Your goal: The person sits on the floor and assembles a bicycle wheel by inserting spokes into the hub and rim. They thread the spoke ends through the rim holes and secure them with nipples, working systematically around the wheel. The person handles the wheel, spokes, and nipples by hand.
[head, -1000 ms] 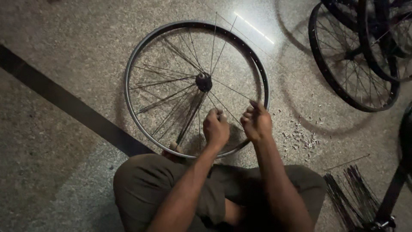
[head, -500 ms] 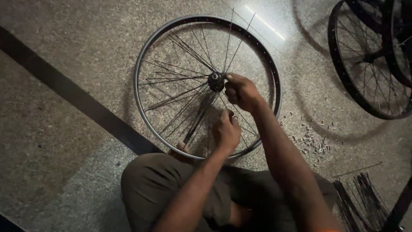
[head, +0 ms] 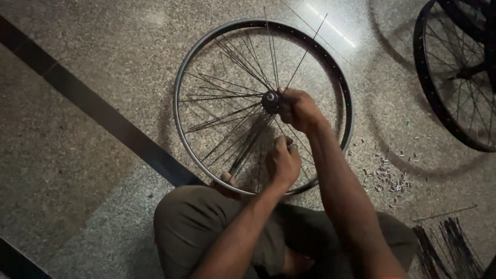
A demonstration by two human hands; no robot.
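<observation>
Now the right hand (head: 299,109) has left the near rim, where it sat a second ago beside the other, and reached up to the hub (head: 270,101) at the middle of the bicycle wheel (head: 206,155), which lies flat on the speckled floor (head: 93,170) in front of the seated person's knees. Its fingers are curled round the hub's right side, seemingly pinching the head of a spoke there, though the knuckles cover the contact and I cannot tell what is gripped. The left hand (head: 283,161) has stayed low, between hub and near rim, closed loosely on a thin spoke (head: 282,132) that runs up toward the hub. So the work looks to have moved from the rim end of a spoke to its hub end. Several loose spokes fan from the hub past the far rim, unfastened. A scatter of small pale nipples (head: 388,178) lies to the right, with a bundle of dark spare spokes (head: 454,243) cut off at the lower right corner, and a second wheel (head: 454,77) is cropped at the right edge. The lighting is dim.
</observation>
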